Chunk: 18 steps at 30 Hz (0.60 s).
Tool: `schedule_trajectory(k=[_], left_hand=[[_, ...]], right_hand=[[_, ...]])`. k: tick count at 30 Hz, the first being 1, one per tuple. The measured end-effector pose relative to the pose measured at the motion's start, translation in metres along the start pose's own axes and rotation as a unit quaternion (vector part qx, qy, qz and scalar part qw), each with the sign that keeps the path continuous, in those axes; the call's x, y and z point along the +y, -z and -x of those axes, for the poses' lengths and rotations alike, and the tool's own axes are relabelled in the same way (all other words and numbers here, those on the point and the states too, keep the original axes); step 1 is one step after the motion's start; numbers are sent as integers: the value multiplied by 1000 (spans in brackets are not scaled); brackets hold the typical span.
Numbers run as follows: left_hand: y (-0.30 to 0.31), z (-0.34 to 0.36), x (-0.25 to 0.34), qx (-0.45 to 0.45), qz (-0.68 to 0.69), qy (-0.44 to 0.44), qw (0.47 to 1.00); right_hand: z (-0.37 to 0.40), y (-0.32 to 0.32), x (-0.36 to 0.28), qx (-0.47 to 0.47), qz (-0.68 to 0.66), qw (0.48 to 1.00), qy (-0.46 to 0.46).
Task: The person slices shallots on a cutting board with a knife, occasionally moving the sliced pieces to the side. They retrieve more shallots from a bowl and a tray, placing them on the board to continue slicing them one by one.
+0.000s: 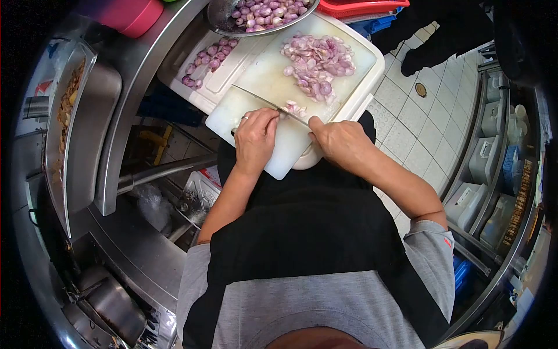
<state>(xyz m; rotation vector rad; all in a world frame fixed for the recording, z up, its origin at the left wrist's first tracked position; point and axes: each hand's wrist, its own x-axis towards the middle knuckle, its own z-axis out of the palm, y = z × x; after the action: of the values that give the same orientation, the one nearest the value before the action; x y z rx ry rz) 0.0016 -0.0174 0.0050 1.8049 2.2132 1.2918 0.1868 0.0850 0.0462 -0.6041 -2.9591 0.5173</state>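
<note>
My right hand [340,139] is closed round the handle of a knife, its fingers hiding the grip. The thin knife blade [263,100] slants up and left across a white cutting board [224,119]. Beside the blade, my left hand [254,136] has its fingers curled and pinched on a shallot, mostly covered by the fingertips. A few fresh shallot slices [295,108] lie just past the blade. Farther up the board spreads a large heap of sliced shallots [319,63]. Whole peeled shallots [210,58] rest on the white lid to the left.
A metal bowl [218,23] of whole shallots stands at the top, beside a red tray [360,8]. Steel counter edging [131,87] runs along the left. Another person's dark shoe [410,63] is on the tiled floor at right, near shelves with white containers [465,203].
</note>
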Motion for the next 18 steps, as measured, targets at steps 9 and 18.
schedule_trajectory(k=[9, 18], left_hand=[[-1, 0, -1, 2, 0, 0, 1000], [0, 0, 0, 4, -4, -1, 1000]], right_hand=[[2, -8, -3, 9, -12, 1000, -10], [13, 22, -15, -30, -9, 999, -18]])
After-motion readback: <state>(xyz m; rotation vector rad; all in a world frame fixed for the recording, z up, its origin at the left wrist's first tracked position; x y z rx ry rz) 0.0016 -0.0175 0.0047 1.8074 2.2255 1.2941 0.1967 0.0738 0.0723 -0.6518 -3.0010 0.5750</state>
